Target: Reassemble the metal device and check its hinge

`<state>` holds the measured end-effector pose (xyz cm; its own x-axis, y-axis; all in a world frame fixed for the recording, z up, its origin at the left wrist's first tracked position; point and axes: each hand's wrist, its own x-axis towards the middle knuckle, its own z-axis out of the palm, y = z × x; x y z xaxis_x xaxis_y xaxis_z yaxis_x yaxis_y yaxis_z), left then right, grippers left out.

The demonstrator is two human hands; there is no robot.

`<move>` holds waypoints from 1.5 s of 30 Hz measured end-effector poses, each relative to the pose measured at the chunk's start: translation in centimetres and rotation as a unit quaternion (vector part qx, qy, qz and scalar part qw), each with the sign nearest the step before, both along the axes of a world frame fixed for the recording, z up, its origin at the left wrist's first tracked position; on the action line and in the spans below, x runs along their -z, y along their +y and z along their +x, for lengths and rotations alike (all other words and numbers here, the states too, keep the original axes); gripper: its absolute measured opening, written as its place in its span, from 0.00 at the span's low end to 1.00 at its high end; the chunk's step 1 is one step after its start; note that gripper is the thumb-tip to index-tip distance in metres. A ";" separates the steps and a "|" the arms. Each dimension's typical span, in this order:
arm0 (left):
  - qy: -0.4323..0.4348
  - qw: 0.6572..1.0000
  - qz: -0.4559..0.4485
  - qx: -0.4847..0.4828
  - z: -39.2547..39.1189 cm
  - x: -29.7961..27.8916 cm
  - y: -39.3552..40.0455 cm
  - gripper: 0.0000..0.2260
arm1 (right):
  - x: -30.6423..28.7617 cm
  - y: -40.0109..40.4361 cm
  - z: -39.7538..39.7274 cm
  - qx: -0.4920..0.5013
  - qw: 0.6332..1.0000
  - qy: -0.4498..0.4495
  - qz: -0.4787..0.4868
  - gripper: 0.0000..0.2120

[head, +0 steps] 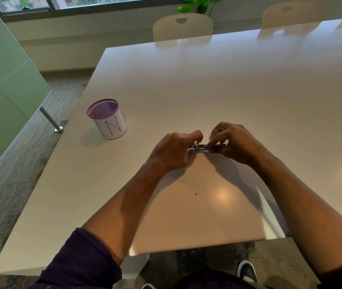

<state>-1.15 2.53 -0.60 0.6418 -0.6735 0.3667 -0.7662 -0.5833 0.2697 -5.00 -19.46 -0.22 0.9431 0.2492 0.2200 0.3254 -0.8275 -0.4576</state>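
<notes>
So there's a mesh cup (107,118) sitting on the desk (228,84), off to the left of the hands. Left hand (172,151) pinches one end of a small metal gadget (204,147), right hand (234,142) pinches the other, held just above the desk. Looks mid-fiddle to me; can't tell what's finished, it's mostly hidden between the fingers.

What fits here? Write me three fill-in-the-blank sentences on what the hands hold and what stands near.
1. Both hands, left and right, pinch one small ____ object.
2. The mesh pen cup stands on the person's ____ side.
3. The cup's rim is ____.
Missing words: metal; left; purple
</notes>
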 end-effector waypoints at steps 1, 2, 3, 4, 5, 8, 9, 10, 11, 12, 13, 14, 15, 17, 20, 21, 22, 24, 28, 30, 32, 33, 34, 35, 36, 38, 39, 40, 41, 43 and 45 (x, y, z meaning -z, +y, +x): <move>0.003 1.000 -0.001 0.001 0.1 0.0 0.0 0.13 | 0.0 -0.2 0.0 0.013 1.000 0.004 -0.001 0.07; 0.005 1.000 -0.003 0.002 0.1 0.1 0.0 0.13 | -0.1 -0.5 0.1 0.028 1.000 0.006 -0.004 0.06; 0.007 1.000 -0.004 0.002 0.1 0.1 0.0 0.13 | -0.3 -0.7 0.1 0.044 0.999 0.011 -0.013 0.05; 0.007 1.000 -0.005 0.002 0.1 0.2 0.0 0.13 | -0.5 -0.9 0.2 0.058 0.998 0.019 -0.028 0.04; 0.008 1.000 -0.006 0.003 0.2 0.2 0.0 0.13 | -0.7 -1.1 0.2 0.072 0.996 0.026 -0.048 0.04; 0.027 1.000 -0.014 0.004 0.3 0.3 0.0 0.14 | -1.4 -1.9 0.0 0.116 0.987 0.027 -0.108 0.06; 0.035 0.999 -0.016 0.004 0.3 0.3 0.0 0.15 | -1.5 -2.2 -0.1 0.134 0.982 0.026 -0.128 0.07; 0.041 0.999 -0.019 0.004 0.3 0.3 0.0 0.16 | -1.5 -2.6 -0.2 0.148 0.978 0.027 -0.144 0.10; 0.046 0.999 -0.023 0.005 0.3 0.3 0.0 0.17 | -1.5 -2.9 -0.2 0.154 0.976 0.031 -0.148 0.12; 0.051 0.998 -0.029 0.006 0.3 0.3 -0.1 0.18 | -1.4 -3.1 -0.2 0.151 0.979 0.040 -0.134 0.13; 0.055 0.998 -0.035 0.007 0.3 0.4 -0.1 0.18 | -1.3 -3.1 -0.3 0.141 0.983 0.050 -0.108 0.14; 0.057 0.998 -0.041 0.008 0.3 0.4 0.0 0.17 | -1.2 -3.0 -0.4 0.127 0.986 0.060 -0.085 0.16; 0.056 0.997 -0.043 0.010 0.3 0.5 0.0 0.16 | -1.2 -2.9 -0.5 0.113 0.989 0.071 -0.071 0.18; 0.046 0.998 -0.042 0.015 0.4 0.5 0.0 0.15 | -0.9 -2.5 -0.4 0.091 0.990 0.085 -0.061 0.15; 0.028 0.999 -0.031 0.024 0.4 0.5 -0.1 0.16 | -0.4 -2.3 0.0 0.077 0.992 0.088 -0.046 0.08; 0.026 0.999 -0.021 0.026 0.5 0.5 -0.2 0.16 | -0.4 -2.2 0.0 0.080 0.992 0.088 -0.043 0.07; 0.027 0.999 -0.009 0.030 0.6 0.6 -0.2 0.17 | -0.3 -2.2 0.1 0.083 0.992 0.088 -0.042 0.06; 0.028 0.999 0.012 0.038 0.8 0.7 -0.3 0.18 | -0.2 -2.2 0.2 0.089 0.991 0.089 -0.038 0.05; -0.004 0.998 0.033 0.056 0.6 1.2 -0.5 0.20 | 0.1 -2.1 0.2 0.089 0.991 0.091 -0.032 0.04; -0.024 0.997 0.036 0.056 0.6 1.4 -0.7 0.21 | 0.2 -2.2 0.2 0.085 0.992 0.089 -0.036 0.04; -0.023 0.997 0.041 0.055 0.9 1.3 -0.8 0.20 | 0.0 -2.4 0.2 0.082 0.992 0.094 -0.019 0.04; -0.019 0.998 0.041 0.052 0.9 1.1 -0.8 0.19 | -0.2 -2.6 0.2 0.080 0.992 0.096 -0.007 0.05; -0.010 0.998 0.030 0.049 1.0 0.9 -0.8 0.19 | -0.4 -2.7 0.3 0.078 0.992 0.096 0.005 0.05; 0.005 0.999 0.008 0.043 1.2 0.7 -0.7 0.18 | -0.6 -2.7 0.3 0.078 0.993 0.091 0.020 0.05; 0.029 0.999 -0.019 0.027 1.3 0.5 -0.5 0.17 | -0.8 -2.8 0.2 0.080 0.993 0.082 0.040 0.05; 0.106 0.991 -0.076 -0.038 1.8 0.1 0.0 0.12 | -1.4 -3.0 0.1 0.084 0.991 0.065 0.087 0.06; 0.148 0.980 -0.112 -0.075 2.0 -0.1 0.3 0.11 | -1.7 -3.2 -0.1 0.085 0.988 0.062 0.111 0.06; 0.186 0.964 -0.153 -0.109 2.3 -0.2 0.7 0.11 | -2.0 -3.3 -0.3 0.084 0.985 0.062 0.137 0.06; 0.222 0.945 -0.199 -0.136 2.6 -0.2 1.1 0.13 | -2.3 -3.4 -0.4 0.082 0.981 0.064 0.163 0.07; 0.285 0.898 -0.292 -0.166 2.7 -0.2 1.5 0.15 | -2.8 -3.3 -0.7 0.075 0.973 0.061 0.209 0.08; 0.336 0.846 -0.373 -0.177 2.3 -0.1 1.2 0.16 | -3.2 -2.5 -0.7 0.072 0.967 0.050 0.241 0.09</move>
<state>1.13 3.68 -0.51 0.9875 -0.1376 0.0764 -0.1057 -0.2197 0.9698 -5.66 -21.95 2.94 0.9829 0.0042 0.1844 0.1569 -0.5439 -0.8243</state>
